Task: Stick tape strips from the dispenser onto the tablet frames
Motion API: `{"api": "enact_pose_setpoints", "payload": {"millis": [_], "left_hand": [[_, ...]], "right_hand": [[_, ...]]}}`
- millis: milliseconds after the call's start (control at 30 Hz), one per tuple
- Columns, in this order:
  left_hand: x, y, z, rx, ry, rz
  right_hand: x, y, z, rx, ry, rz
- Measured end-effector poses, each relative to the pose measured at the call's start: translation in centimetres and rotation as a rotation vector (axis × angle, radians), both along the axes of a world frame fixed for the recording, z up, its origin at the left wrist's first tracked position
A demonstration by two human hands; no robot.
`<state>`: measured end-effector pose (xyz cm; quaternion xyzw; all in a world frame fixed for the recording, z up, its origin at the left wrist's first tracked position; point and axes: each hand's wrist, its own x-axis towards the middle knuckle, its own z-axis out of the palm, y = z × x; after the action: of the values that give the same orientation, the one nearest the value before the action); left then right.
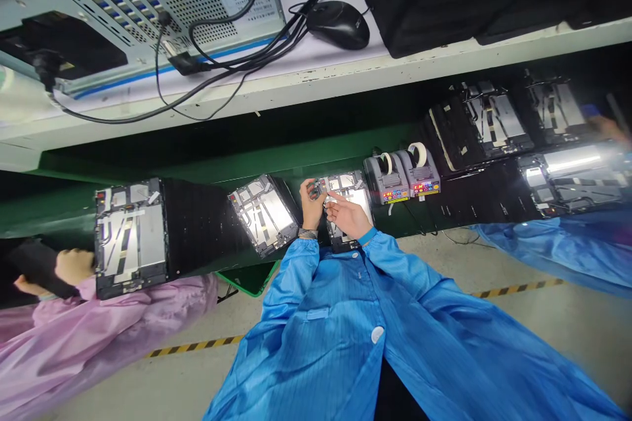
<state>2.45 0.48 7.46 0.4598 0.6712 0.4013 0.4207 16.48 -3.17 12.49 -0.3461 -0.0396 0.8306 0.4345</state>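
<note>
Directly in front of me lies an opened tablet-like device [351, 192], its silver inner plates and dark ribbon cables exposed. My left hand [311, 207] is over its upper left corner, thumb and fingers bent together around a small dark part I cannot make out. Close beside it, my right hand [348, 216] is above the middle of the device, thumb and forefinger closed near the left fingertips. Whatever sits between the right fingers is too small to name. A second opened device [265, 214] rests tilted just left of my hands.
Two grey tape dispensers [388, 179] with lit buttons stand right of my device. Another opened device [131, 230] lies left, near a pink-sleeved person's hand [74, 266]. Several more devices [498, 118] are at right, beside a blue-sleeved person. A shelf [276, 89] holds a computer [207, 0] and mouse [338, 24].
</note>
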Motion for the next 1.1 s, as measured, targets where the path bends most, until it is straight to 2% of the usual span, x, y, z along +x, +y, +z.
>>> {"api": "enact_pose_setpoints", "payload": {"millis": [333,733,1100], "left_hand": [[-0.1,0.1,0.5,-0.001,0.011,-0.037],[-0.5,0.2,-0.3,0.091,-0.117,-0.067],[-0.7,0.5,0.0,0.082,-0.023,-0.141]], "right_hand": [[-0.6,-0.7,0.8,-0.009,0.050,-0.020],[-0.4,-0.6,-0.2,-0.054,0.214,-0.037],[-0.2,-0.3,-0.3,-0.068,0.193,-0.022]]}}
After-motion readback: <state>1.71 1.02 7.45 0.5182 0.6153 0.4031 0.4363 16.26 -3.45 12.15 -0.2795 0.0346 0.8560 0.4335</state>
